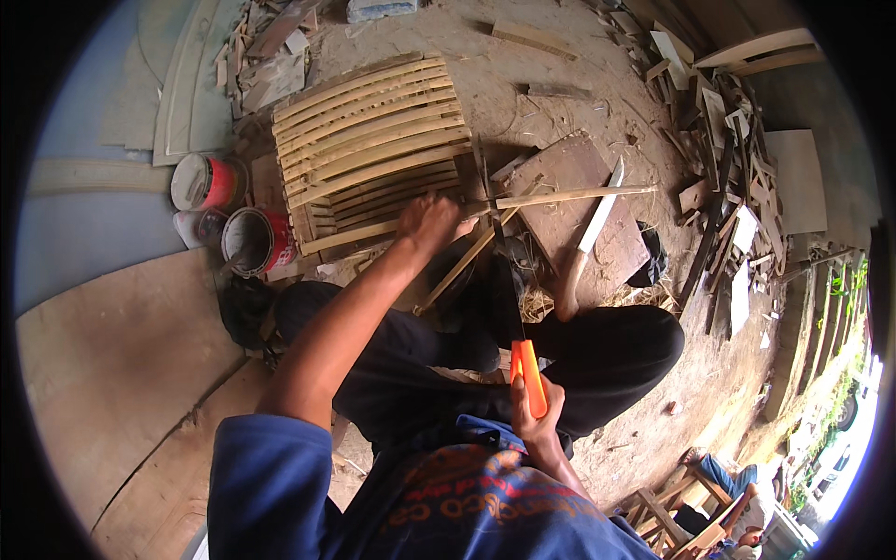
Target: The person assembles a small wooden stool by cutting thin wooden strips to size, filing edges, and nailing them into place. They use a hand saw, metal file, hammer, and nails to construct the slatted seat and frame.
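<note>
My right hand (539,407) is closed around the orange handle of a hand saw (528,373). The dark blade stretches away from me and crosses a thin bamboo strip (569,196) beside the crate's corner. My left hand (432,224) is clenched on that strip at the near edge of a slatted bamboo crate (373,121), left of the blade. The strip sticks out to the right, over a wooden board. Exactly how my left fingers wrap around it is partly hidden. Past the crate's near slat, its slatted inside shows.
A long knife (597,219) with a wooden handle lies on the board (569,168). Red buckets (280,238) stand left of the crate. Scrap wood (737,196) is piled at the right. Another person (747,504) is at the lower right.
</note>
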Tool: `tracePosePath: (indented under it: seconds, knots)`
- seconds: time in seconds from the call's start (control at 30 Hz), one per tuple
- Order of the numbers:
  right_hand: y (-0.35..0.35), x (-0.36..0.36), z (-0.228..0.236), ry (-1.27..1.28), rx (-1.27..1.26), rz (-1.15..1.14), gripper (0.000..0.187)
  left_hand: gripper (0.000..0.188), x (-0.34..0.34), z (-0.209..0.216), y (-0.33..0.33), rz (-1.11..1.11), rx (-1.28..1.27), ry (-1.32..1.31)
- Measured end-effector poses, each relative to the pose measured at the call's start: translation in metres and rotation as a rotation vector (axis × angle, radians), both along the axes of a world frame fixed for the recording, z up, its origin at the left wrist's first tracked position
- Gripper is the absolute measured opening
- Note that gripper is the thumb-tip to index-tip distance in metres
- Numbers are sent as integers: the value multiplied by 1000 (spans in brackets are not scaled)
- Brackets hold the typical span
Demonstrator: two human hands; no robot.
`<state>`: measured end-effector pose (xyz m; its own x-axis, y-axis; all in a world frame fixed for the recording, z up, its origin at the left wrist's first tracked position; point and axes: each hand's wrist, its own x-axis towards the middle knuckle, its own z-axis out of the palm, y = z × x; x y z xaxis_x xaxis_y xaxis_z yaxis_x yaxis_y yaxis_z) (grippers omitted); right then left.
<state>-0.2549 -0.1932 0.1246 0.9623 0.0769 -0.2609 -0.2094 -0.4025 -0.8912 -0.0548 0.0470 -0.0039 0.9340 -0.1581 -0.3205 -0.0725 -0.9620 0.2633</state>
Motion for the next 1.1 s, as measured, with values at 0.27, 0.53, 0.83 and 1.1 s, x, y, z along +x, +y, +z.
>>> tracePosePath:
  seconds: [0.27, 0.53, 0.83, 1.1]
  knots:
    - [-5, 4, -7, 2, 78, 48, 25, 52, -4, -19, 6, -40, 10, -57]
    - [17, 53, -16, 33, 91, -34, 33, 55, -5, -4, -3, 78, -57, -89]
    - [20, 66, -15, 72, 101, -62, 32, 63, -5, -12, -2, 48, -20, -129]
    - [1, 34, -15, -18, 45, -10, 32, 52, -4, -3, -5, 60, 19, -143]
